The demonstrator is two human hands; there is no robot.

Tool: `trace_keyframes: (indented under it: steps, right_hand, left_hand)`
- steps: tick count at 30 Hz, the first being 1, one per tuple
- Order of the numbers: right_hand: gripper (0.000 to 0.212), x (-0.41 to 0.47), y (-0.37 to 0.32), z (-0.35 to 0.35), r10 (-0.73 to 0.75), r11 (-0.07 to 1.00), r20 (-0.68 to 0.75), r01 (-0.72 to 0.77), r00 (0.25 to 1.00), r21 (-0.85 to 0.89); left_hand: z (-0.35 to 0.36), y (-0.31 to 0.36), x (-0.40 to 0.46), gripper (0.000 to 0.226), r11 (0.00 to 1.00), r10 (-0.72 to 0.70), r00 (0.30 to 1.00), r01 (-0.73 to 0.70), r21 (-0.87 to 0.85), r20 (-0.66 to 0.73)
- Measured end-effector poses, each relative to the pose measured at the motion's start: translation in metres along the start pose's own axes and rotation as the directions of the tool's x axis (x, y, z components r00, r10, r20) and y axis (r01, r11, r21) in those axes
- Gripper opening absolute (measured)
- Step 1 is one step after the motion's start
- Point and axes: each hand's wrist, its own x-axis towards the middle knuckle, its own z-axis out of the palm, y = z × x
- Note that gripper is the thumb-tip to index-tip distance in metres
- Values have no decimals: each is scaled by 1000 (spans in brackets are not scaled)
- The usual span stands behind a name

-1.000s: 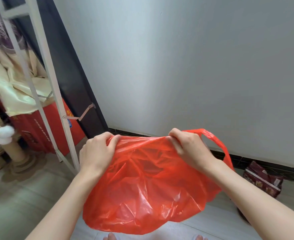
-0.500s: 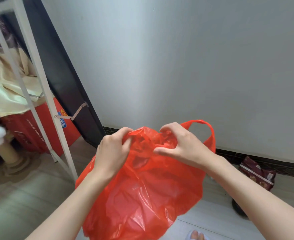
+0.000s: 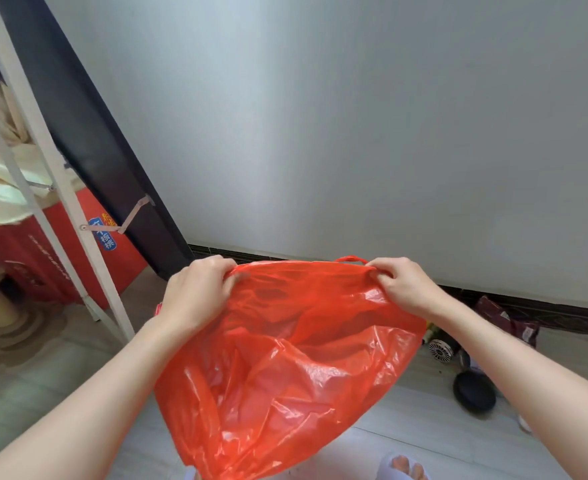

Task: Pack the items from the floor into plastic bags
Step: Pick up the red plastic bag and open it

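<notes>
Red plastic bag (image 3: 285,368) held up in front of the person, mouth stretched wide — contents can't be made out thru the crinkled film. Left hand (image 3: 195,296) grips the rim's left end, right hand (image 3: 407,289) grips the right end by the handle. Floor (image 3: 424,427) items w/ a dark round pan (image 3: 474,391), small fan (image 3: 439,349) and maroon packet (image 3: 507,317) partly hidden behind the right arm. Vs. 0.5 s ago, hands are farther apart — bag mouth pulled wider.

White ladder frame (image 3: 60,188) leans at left; red box (image 3: 112,251) behind it; grey wall (image 3: 355,116); dark skirting (image 3: 528,306).
</notes>
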Motion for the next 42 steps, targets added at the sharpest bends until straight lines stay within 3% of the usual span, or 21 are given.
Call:
trace_keyframes:
  steps: [5,12,14,16,19,21,26,29,33,34,37,38,40,42]
  right_hand:
    - [30,15,47,16,109,989,79,-100,991,-107]
    - [31,36,124,84,197,965,1,-194,980,-178]
    - [33,42,141,111,210,956,12,-202,978,-214]
    - [32,45,152,132,225,946,20,-213,974,-243]
    - [33,52,160,144,238,937,-25,-236,971,-258]
    - [34,56,163,145,206,934,-66,-216,976,-283]
    - [36,62,169,140,217,914,-145,-253,965,-318]
    - [37,63,176,140,203,896,-109,-230,973,-380]
    - [39,64,179,144,205,906,-98,-226,974,-358]
    - [39,64,179,145,190,915,-100,-213,977,-342]
    - [40,67,181,147,112,958,-136,-144,984,-247]
    - [40,70,182,147,91,969,-146,-121,985,-215]
    - [38,76,185,147,79,981,-139,-101,987,-164]
    - [38,77,189,149,86,989,-116,-100,990,-114]
  left_hand:
    - [42,2,23,12,972,204,979,-201,118,-9]
    - [151,7,44,31,944,308,951,-302,135,-20]
    - [192,14,34,27,923,381,923,-383,39,48]
    - [238,20,9,31,906,418,874,-420,-48,249]
    - [295,23,-19,59,953,286,771,-291,-84,569]
    - [317,24,-26,54,978,189,655,-193,-79,732]
    - [344,33,-32,69,966,111,301,-258,-32,947]
    - [353,35,-26,76,940,25,163,-341,33,986]
    - [354,40,-18,87,883,-8,179,-461,91,984]
    - [354,38,-19,84,879,27,248,-468,95,968]
    - [362,25,-27,69,888,223,578,-452,81,785]
    - [366,20,-28,72,889,260,604,-454,57,754]
    - [374,8,-26,81,888,237,496,-460,21,835]
    - [383,-2,-24,87,901,90,371,-425,83,924]
